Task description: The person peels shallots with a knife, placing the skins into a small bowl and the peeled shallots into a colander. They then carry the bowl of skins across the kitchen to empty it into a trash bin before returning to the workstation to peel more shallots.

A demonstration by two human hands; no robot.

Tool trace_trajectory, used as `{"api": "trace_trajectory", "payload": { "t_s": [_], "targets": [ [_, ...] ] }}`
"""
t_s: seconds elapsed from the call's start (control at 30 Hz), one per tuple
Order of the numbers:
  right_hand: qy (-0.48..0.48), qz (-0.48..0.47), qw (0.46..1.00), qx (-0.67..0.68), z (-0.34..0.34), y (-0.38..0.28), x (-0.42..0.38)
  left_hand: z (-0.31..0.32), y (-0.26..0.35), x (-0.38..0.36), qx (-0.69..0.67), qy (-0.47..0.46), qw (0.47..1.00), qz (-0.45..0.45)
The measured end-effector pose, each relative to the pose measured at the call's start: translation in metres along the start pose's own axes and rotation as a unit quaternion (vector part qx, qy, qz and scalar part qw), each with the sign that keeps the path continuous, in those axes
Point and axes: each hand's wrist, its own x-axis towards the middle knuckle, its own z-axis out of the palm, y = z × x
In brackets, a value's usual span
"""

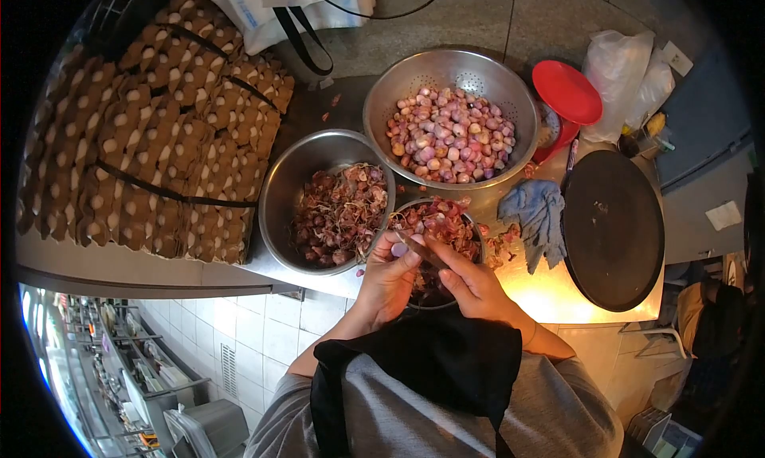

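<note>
Between the fingers of my left hand [384, 286] is a small peeled shallot [399, 250], pale purple. My right hand [476, 286] grips a knife [426, 253], its blade up against the shallot. Both hands are over a bowl of reddish shallot skins [442, 225], whose near part my hands and wrists cover. Up and to the left, a steel bowl [275, 211] contains unpeeled shallots with dry skins and roots [339, 211]. Behind the skins stands a large steel colander [382, 83] with many peeled shallots [454, 135].
Stacked egg trays [151, 139] fill the left side. To the right lie a blue cloth [535, 215] and a round black pan [613, 231]. A red lid [567, 92] and plastic bags [617, 79] stand at the back right. Loose skins [502, 243] lie on the steel table.
</note>
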Motion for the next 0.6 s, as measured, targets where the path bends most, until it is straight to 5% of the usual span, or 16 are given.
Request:
{"api": "trace_trajectory", "payload": {
  "t_s": [0.27,0.4,0.6],
  "targets": [
    [0.017,0.098,0.986,0.133,-0.005,0.002,-0.001,0.007,0.004,-0.001,0.020,0.011,1.000,-0.014],
    [0.011,-0.005,0.998,0.062,0.001,0.004,-0.001,0.002,0.002,0.000,0.013,0.004,1.000,-0.010],
    [0.020,0.004,0.999,0.046,0.000,0.004,0.000,-0.002,0.001,0.001,0.023,0.007,1.000,-0.012]
  ]
}}
